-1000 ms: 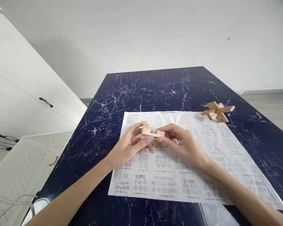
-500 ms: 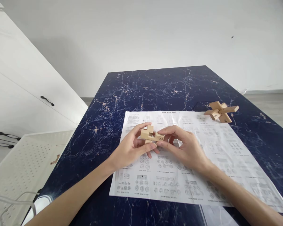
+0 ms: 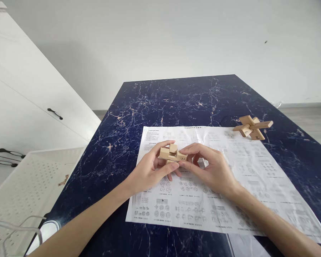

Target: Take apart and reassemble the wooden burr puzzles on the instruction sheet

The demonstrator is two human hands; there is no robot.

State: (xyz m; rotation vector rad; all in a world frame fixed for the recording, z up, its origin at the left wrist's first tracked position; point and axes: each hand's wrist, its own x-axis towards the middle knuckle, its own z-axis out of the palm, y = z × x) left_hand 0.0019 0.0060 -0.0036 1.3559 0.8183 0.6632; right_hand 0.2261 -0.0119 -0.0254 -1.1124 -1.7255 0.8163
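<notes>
Between my two hands is a small cluster of notched wooden puzzle pieces, held above a printed sheet. My left hand grips its left side, thumb in front and fingers behind and below. On the right end, my right hand pinches a piece marked "3" between thumb and index finger. A square-ended piece stands up at the back of the cluster, with a gap in front of it. The fingers hide the underside.
A star-shaped wooden puzzle with numbered pieces rests at the sheet's upper right corner. The dark blue marbled table extends to the back. A white perforated basket with wooden pieces stands left, below a white cabinet.
The cluster has tilted slightly, and its upright back piece sits a little differently. Both hands keep their grip. The whole view has shifted slightly.
</notes>
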